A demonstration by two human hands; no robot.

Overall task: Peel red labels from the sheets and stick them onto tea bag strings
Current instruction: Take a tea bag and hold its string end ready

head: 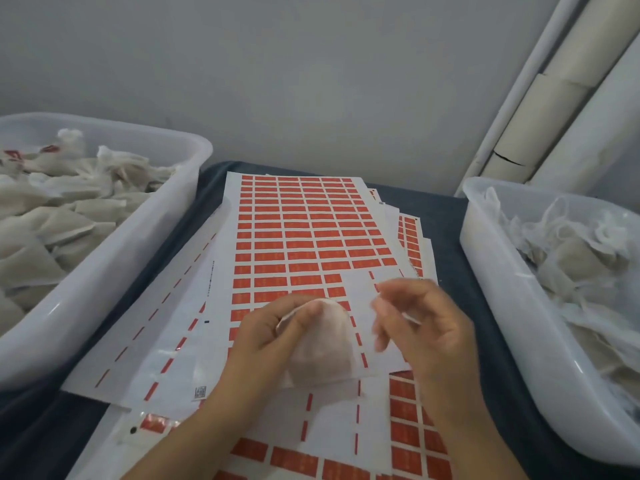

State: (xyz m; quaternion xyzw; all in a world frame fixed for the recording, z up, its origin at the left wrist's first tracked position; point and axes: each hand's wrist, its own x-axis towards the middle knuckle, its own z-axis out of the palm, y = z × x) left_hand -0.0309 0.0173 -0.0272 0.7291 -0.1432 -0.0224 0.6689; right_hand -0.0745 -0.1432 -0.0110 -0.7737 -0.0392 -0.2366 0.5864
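Observation:
My left hand [266, 337] holds a pale round tea bag [323, 348] above the label sheets. Just right of the bag, my right hand [422, 327] is blurred, with its fingers curled and pinched near a thin white string; I cannot make out a label in them. The top sheet of red labels [301, 233] lies in the middle of the dark cloth, with its lower right rows peeled bare. More label sheets [408, 441] lie under and in front of my hands.
A translucent white tub [166, 216] at the left holds several tea bags, some with red labels showing. A second white tub [491, 258] at the right holds crumpled tea bags. A grey wall and pale pipes [540, 109] stand behind.

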